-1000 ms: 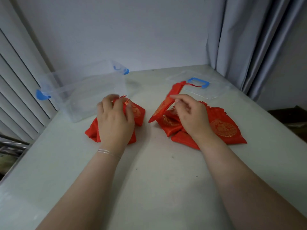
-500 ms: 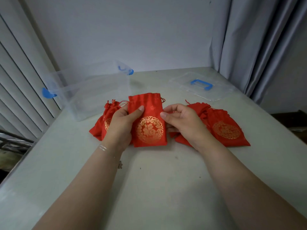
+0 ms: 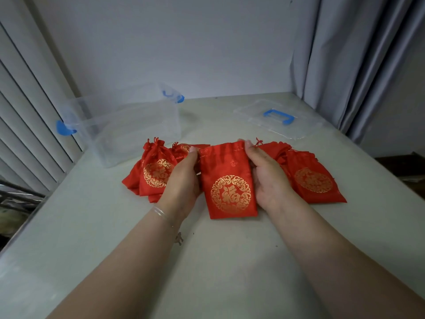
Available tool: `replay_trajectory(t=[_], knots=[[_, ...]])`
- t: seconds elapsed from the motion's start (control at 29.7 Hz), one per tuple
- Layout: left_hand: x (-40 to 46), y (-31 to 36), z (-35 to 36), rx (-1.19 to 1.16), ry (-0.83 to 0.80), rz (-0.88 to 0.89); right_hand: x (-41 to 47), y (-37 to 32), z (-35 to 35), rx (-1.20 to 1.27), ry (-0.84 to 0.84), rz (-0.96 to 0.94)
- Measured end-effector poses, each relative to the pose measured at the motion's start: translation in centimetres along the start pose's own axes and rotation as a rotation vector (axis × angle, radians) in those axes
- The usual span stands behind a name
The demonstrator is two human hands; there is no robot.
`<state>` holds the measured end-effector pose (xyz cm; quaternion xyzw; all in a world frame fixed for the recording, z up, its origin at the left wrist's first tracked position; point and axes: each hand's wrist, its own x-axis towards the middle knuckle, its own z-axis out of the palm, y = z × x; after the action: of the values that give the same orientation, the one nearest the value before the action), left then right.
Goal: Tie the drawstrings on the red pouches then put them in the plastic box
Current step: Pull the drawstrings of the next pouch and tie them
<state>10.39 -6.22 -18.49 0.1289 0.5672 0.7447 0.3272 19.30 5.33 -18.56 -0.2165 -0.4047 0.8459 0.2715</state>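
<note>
Pouch (image 3: pixel 230 180), red with a gold emblem, sits upright between both hands on the pale table (image 3: pixel 218 261); the left hand (image 3: pixel 182 178) and right hand (image 3: pixel 268 178) each pinch a top corner. More pouches (image 3: pixel 156 171) lie on either side. Behind stand a clear plastic box (image 3: pixel 128 127), its lid (image 3: pixel 278 118), a white wall, blinds and grey curtains (image 3: pixel 345 54).

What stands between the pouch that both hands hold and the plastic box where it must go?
Nothing blocks the way. The held pouch is gripped by the left hand and right hand. The plastic box stands open behind and to the left; its lid lies apart on the right. Only the left pile of pouches lies before the box, low on the table.
</note>
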Motion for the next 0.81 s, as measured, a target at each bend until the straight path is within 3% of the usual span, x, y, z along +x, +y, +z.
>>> replay_trajectory(t=[0.24, 0.47, 0.57, 0.67, 0.81], knots=[[0.4, 0.0, -0.4, -0.034, -0.038, -0.039, 0.4, -0.6, -0.7, 0.251, 0.146, -0.208], [0.8, 0.3, -1.3, 0.256, 0.130, 0.038, 0.5, -2.7, -1.5, 0.361, 0.138, -0.344], [0.9, 0.0, -0.8, 0.207, 0.083, 0.125, 0.6, -3.4, -1.5, 0.355, 0.141, -0.409], [0.7, 0.2, -0.5, 0.044, -0.026, 0.323, 0.7, -3.7, -1.8, 0.166, 0.176, -0.468], [-0.8, 1.4, -0.5, -0.128, -0.288, 0.434, 1.1, -3.0, -1.7, -0.038, 0.198, -0.287]])
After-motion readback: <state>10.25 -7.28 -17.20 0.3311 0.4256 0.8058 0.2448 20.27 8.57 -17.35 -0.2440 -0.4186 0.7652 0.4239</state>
